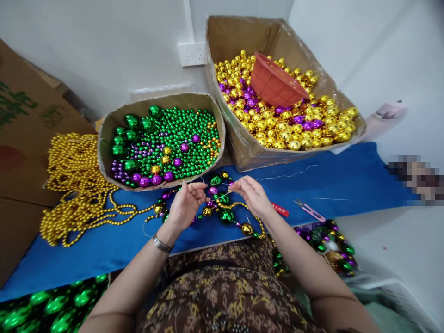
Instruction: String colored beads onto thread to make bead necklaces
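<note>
Person wears a brown dress [222,286] with yellow floral print, bare forearms, and a silver watch [161,243] on the left wrist.

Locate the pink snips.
Head view, right side: the pink snips lie on the blue mat, just right of the right hand, beside a red tag.

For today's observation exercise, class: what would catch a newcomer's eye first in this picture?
The carton of gleaming gold balls at upper right, a red basket on them, strikes first, then the box of green beads beside it. In front, the left hand and right hand pinch a thread over blue cloth.
</note>
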Available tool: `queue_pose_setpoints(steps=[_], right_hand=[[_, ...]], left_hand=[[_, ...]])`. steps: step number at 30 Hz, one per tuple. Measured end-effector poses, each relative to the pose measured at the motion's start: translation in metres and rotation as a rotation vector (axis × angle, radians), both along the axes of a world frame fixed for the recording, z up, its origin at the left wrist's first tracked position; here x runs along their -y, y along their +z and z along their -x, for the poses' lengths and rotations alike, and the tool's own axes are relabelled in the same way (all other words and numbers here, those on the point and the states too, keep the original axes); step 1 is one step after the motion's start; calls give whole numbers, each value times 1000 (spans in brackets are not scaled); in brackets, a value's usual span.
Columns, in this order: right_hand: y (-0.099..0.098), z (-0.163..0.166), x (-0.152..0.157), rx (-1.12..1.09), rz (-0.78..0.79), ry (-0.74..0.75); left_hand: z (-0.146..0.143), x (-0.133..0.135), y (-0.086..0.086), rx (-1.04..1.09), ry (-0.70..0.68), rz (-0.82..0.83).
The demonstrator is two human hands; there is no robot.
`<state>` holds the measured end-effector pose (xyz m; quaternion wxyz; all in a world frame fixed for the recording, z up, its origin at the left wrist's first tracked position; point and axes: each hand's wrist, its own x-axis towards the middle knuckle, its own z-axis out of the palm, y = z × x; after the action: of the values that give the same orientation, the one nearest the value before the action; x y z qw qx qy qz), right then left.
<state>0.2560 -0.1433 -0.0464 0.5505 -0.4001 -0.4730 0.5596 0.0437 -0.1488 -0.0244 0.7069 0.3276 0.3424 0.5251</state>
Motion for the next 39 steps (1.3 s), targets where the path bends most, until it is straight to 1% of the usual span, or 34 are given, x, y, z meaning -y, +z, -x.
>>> queue_pose_setpoints(steps=[2,3,5,8,10,12,14,16,18,20,22,24,28,30,32,34,36,37,39], right_hand=[[12,-13,3,405,-227,-18],[19,-17,5,572,-343,-20],[31,-22,5,784,-545,-14],[44,-15,-5,899,-753,13],[47,-4,-19,906,-840,58],[46,7,-34,898,-883,120],[42,14,-48,903,-875,136],[37,16,-53,896,-816,73],[32,14,-49,845,-738,-27],[26,12,-37,775,-675,-72],[19,12,-23,746,-637,-43],[10,16,-14,769,-614,19],[-5,28,-15,835,-588,55],[-7,29,-16,839,-580,49],[-4,27,-14,810,-556,52],[1,23,-8,742,-509,49],[5,21,0,641,-422,60],[7,21,4,568,-357,85],[7,24,9,395,-199,180]], left_hand=[[-1,-3,9,-49,-53,-27],[-1,-5,13,-77,-79,-39],[-2,-8,19,-144,-138,-63],[-3,-11,21,-296,-247,-121],[-4,-12,20,-435,-316,-165],[-5,-12,18,-527,-343,-186],[-6,-12,17,-506,-307,-165],[-5,-11,17,-400,-252,-109],[-4,-11,18,-290,-213,-47],[-3,-12,18,-224,-193,-5],[-3,-11,18,-196,-187,15],[-4,-11,18,-182,-193,14],[-5,-9,18,-165,-209,-2],[-5,-9,19,-160,-197,-11],[-5,-9,19,-166,-174,-15],[-5,-9,18,-179,-143,-16],[-5,-10,18,-188,-119,-23],[-6,-10,18,-192,-108,-30],[-8,-11,19,-198,-98,-47]])
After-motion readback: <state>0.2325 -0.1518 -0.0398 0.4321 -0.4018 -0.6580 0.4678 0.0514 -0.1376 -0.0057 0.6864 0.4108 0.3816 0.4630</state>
